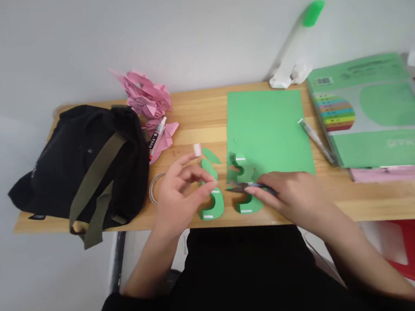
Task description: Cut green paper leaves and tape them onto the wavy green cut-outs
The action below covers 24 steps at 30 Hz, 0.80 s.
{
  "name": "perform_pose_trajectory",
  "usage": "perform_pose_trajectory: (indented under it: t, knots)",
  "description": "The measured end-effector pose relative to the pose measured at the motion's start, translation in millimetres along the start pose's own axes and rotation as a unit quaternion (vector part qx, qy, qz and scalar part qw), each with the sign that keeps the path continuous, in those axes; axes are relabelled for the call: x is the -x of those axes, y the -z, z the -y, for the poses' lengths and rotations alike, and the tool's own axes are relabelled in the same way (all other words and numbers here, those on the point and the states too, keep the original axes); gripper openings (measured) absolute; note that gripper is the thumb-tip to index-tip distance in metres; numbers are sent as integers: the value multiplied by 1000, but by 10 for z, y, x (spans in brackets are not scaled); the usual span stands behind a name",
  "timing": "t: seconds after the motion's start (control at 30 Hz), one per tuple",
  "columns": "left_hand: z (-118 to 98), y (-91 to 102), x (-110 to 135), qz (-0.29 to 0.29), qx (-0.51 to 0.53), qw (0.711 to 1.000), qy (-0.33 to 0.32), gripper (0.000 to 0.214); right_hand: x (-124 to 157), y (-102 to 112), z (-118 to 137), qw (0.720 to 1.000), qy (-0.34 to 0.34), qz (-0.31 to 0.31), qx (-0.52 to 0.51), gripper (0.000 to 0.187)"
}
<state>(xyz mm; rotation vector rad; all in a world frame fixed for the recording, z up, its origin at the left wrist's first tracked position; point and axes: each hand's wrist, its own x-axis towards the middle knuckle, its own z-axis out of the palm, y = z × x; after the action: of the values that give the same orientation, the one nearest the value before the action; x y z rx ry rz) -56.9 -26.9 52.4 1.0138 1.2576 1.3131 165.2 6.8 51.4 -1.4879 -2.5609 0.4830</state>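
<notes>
My left hand (pixel 177 190) is raised over the table, thumb and a finger pinched together; what lies between them, if anything, is too small to make out. A small whitish piece (pixel 197 150) shows at the tip of another raised finger. Below that hand is a curved green paper piece (pixel 217 204) with white strips on it, partly hidden by the fingers. My right hand (pixel 288 191) grips a dark, narrow pointed tool (pixel 238 188), its kind unclear from blur. The tool passes over a second green paper piece (pixel 246 171), shaped like a 3, with white strips.
A small green leaf-shaped paper (pixel 211 155) and a tape roll (pixel 154 190) lie nearby. Around them are a green sheet (pixel 268 125), a pen (pixel 316 140), a green paper pack (pixel 382 109), a glue tube (pixel 158 138), crumpled pink paper (pixel 146 95) and a black bag (pixel 101 161).
</notes>
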Motion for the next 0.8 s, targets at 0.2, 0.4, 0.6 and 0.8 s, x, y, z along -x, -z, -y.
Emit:
perform_pose_trajectory:
  t: [0.2, 0.4, 0.6, 0.8]
  knots:
    - [141, 187, 122, -123, 97, 987, 23, 40, -13, -304, -478, 958, -229, -126, 115, 58]
    - [218, 157, 263, -50, 157, 985, 55, 48, -37, -354, -279, 941, -236, -210, 121, 41]
    - [219, 84, 267, 2, 173, 983, 66, 53, -334, -251, 461, 892, -143, -28, -428, 22]
    - [281, 105, 196, 22, 170, 985, 34, 53, -566, -359, 645, 744, -192, 69, -636, 24]
